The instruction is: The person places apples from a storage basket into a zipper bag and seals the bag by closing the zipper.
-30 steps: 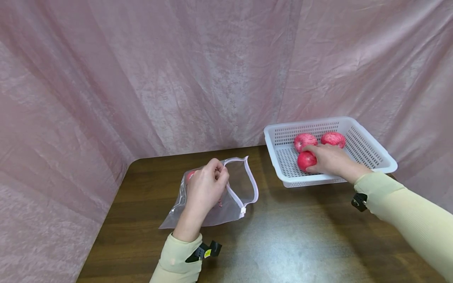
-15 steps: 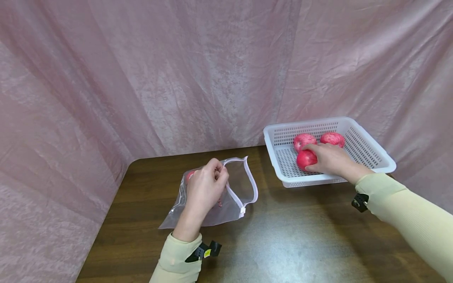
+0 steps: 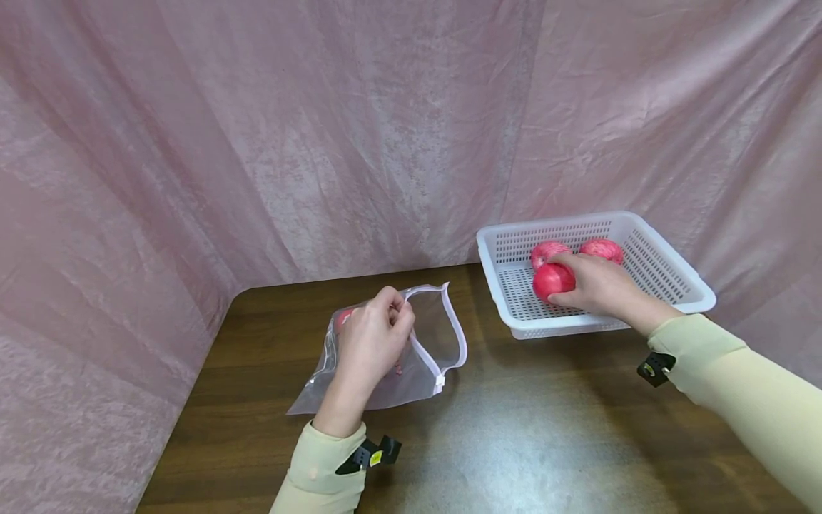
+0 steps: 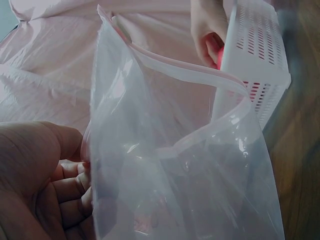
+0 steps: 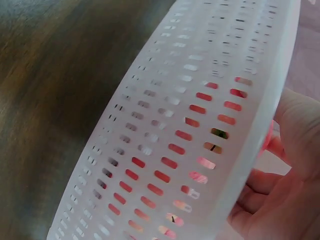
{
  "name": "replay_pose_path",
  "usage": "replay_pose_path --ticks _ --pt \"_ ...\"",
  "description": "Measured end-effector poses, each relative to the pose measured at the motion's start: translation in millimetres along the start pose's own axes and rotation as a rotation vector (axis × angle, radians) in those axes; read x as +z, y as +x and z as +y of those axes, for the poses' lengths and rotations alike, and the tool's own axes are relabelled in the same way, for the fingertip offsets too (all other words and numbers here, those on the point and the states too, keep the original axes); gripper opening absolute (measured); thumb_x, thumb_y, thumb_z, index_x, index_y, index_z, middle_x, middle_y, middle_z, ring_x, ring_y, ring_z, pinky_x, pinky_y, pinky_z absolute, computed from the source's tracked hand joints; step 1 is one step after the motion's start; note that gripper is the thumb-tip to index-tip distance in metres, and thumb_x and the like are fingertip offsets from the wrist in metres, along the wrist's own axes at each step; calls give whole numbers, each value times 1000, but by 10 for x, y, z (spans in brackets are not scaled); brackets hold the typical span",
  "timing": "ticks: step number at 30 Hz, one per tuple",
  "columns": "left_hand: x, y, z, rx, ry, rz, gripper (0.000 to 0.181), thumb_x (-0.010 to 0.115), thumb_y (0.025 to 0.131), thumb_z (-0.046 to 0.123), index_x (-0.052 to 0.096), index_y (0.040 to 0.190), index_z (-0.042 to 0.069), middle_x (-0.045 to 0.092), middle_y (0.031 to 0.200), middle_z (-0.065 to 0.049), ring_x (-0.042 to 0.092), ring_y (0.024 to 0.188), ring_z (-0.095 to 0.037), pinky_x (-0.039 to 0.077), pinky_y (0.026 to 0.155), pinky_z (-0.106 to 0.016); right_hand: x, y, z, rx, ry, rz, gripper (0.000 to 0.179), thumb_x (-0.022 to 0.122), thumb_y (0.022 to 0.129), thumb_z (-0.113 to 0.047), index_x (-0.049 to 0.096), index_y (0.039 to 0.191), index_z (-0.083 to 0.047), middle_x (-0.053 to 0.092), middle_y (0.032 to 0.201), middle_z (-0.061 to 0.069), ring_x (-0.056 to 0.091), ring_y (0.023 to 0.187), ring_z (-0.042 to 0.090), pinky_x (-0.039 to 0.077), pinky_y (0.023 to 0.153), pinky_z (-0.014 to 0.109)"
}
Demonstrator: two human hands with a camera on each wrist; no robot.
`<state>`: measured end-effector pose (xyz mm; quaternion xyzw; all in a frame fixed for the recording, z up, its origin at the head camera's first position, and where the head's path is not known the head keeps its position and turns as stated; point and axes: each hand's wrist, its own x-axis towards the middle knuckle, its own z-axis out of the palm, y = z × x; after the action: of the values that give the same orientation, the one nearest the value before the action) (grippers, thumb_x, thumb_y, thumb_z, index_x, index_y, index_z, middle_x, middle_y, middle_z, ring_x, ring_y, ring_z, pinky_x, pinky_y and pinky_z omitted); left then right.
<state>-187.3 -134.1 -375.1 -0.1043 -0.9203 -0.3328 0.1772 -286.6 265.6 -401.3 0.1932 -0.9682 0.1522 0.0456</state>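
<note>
Right hand [image 3: 602,285] curled round an apple [image 3: 552,283] in the basket [image 3: 565,330].
Head: picking seems in hand; next calls for a lift clear of the rim. Left wrist: left hand [image 4: 42,172] pinches the bag [image 4: 195,180] (mouth gaping). Right wrist: basket mostly hides the fingers' hold.

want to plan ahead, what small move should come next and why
Probably lift the gripped apple out of the basket toward the bag: the right hand holds it, and the left hand pinches the bag, whose mouth stands open.
</note>
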Motion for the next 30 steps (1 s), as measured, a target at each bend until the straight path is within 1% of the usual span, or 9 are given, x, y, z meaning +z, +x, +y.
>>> replay_pose_path --ticks 3,7,11,14,24,30 --pt "2 0 -4 -2 1 2 10 62 102 17 67 94 16 61 67 8 54 51 -10 45 48 -35 -38 -3 -28 4 14 15 78 94 86 -39 61 150 -8 72 131 26 72 111 45 56 89 68" --pt "3 2 -3 -2 3 2 10 62 102 17 67 94 17 60 67 8 54 50 -10 45 48 -35 -87 -9 -77 18 59 41 78 94 86 -35 61 152 -8 73 131 23 72 111 44 56 91 68" --pt "5 5 -3 0 4 0 10 61 102 17 66 94 17 60 66 8 54 50 -10 45 48 -35 -124 -27 -121 36 114 64 78 94 86 -31 61 152 -7 72 132 24 70 112 45 55 94 67" --pt "7 3 -4 -1 2 -1 10 61 102 17 66 93 17 60 66 8 54 50 -10 45 48 -35 -136 -49 -140 44 141 74 77 95 87 -31 61 152 -8 72 131 25 70 112 45 55 93 67" --pt "3 1 -6 -8 -1 -2 10 62 102 17 66 93 17 61 67 9 54 49 -9 45 49 -36 -169 -113 -243 43 196 119 75 94 88 -35 61 153 -13 71 134 23 70 113 43 56 91 65" --pt "-5 -1 -10 -9 -6 3 10 62 103 18 66 94 17 60 66 9 53 48 -10 45 48 -36 -195 -160 -358 36 270 147 75 93 89 -31 59 153 -10 70 133 22 67 110 40 56 91 61"
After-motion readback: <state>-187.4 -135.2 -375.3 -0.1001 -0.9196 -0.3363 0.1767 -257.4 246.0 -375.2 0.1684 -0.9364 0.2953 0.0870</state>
